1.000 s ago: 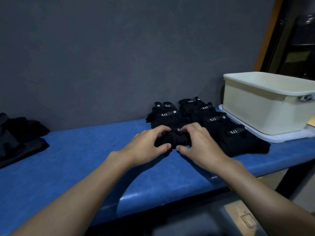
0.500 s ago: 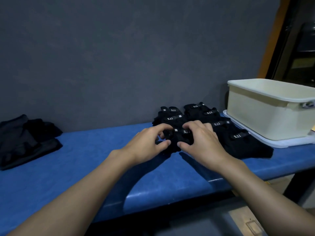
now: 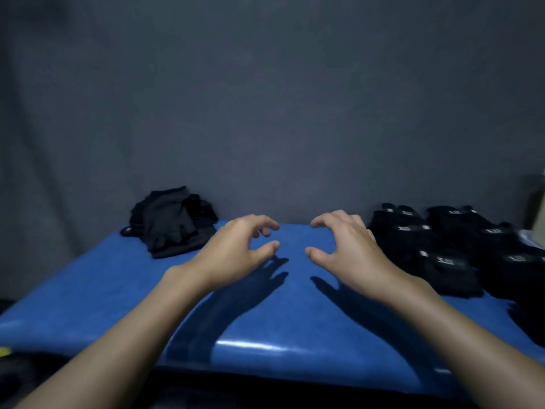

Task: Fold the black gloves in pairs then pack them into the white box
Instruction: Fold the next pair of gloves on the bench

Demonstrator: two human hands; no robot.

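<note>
My left hand (image 3: 236, 249) and my right hand (image 3: 345, 246) hover side by side over the bare blue table top (image 3: 295, 305), fingers loosely curled, holding nothing. Several folded black glove pairs (image 3: 442, 246) with small white labels lie in rows to the right of my right hand. A loose heap of unfolded black gloves (image 3: 171, 221) sits at the back left, just beyond my left hand. Of the white box only a sliver of its base (image 3: 533, 239) shows at the right edge.
A dark grey wall (image 3: 265, 98) rises directly behind the table. The table's front edge (image 3: 265, 358) runs across the lower part of the view, with dark space below it.
Both hands have let go of the folded pair and moved left off the folded rows. The view has swung left, so the white box has slid out and the loose heap has come in.
</note>
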